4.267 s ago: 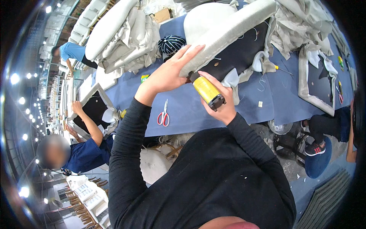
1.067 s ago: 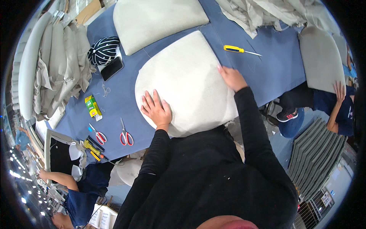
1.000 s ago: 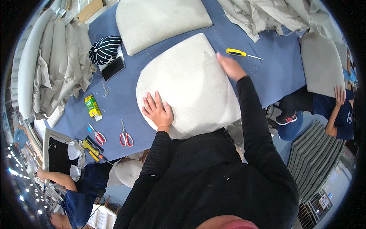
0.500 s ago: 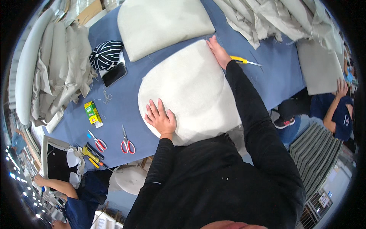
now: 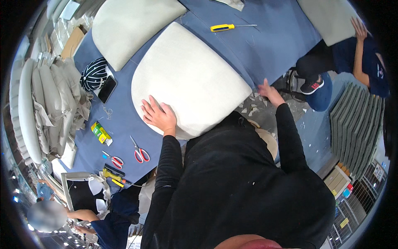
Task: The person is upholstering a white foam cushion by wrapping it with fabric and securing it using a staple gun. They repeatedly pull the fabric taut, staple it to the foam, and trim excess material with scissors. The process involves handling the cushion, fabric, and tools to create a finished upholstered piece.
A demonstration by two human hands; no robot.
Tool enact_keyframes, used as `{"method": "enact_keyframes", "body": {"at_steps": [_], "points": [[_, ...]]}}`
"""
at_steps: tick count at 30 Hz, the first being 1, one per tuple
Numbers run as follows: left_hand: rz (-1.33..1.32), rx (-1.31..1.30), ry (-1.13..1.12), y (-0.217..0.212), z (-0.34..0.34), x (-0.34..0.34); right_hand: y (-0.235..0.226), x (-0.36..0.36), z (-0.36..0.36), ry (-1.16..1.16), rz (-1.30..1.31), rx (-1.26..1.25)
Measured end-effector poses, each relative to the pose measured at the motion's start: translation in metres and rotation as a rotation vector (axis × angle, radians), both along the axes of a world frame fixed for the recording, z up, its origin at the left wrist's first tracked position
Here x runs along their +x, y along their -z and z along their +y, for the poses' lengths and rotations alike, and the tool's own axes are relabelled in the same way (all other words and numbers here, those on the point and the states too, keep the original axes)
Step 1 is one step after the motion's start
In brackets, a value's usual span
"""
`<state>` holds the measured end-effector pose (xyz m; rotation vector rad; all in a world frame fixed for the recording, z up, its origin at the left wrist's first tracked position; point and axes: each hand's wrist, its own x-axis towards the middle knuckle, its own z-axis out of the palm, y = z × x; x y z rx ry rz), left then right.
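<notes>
Moved right hand (image 5: 269, 93) off cushion (image 5: 191, 76) with open grip; resting left hand (image 5: 161, 118) flat on it, likewise open. Appears covered above; cannot assess work beneath.

Left hand (image 5: 159, 117) flat on pale cushion (image 5: 190, 79), fingers spread. Right hand (image 5: 273, 94) blurred, fingertips just beside the cushion's right corner. Left of left fingers: green-yellow box (image 5: 100, 133), phone (image 5: 107, 89), striped cap (image 5: 94, 74). Nearer the person than those fingers: red-handled scissors (image 5: 141, 153). Well beyond right fingers: yellow-handled screwdriver (image 5: 224, 28), on blue table (image 5: 273, 45).
</notes>
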<state>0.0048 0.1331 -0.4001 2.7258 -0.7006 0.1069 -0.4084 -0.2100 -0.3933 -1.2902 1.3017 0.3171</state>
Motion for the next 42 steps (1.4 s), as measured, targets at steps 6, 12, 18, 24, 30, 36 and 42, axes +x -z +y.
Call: {"method": "enact_keyframes", "body": {"at_steps": [6,12,18,24,30,36,42], "points": [[0.14,-0.151,-0.081,-0.016,0.033,0.039,-0.036,0.079,0.015,0.179,-0.362,0.014],[1.052,-0.882,-0.648,0.009,0.081,0.045,-0.075,0.169,0.018,-0.17,-0.381,-0.18],[1.607,-1.216,-0.331,-0.045,0.07,0.014,-0.288,0.249,0.016,-0.469,-1.122,-0.276],[1.313,-0.62,-0.193,-0.127,0.016,-0.011,-0.289,0.381,0.065,-0.198,-1.564,-0.51],[0.391,-1.139,0.447,-0.355,0.021,0.004,-0.296,0.429,0.153,-0.155,-1.625,-0.322],[-0.3,-0.707,0.277,-0.413,-0.013,0.014,-0.307,0.438,0.187,-0.241,-1.522,-0.444],[-0.055,-0.887,0.153,-0.383,0.008,-0.003,-0.291,0.442,0.177,-0.248,-1.515,-0.6]]}}
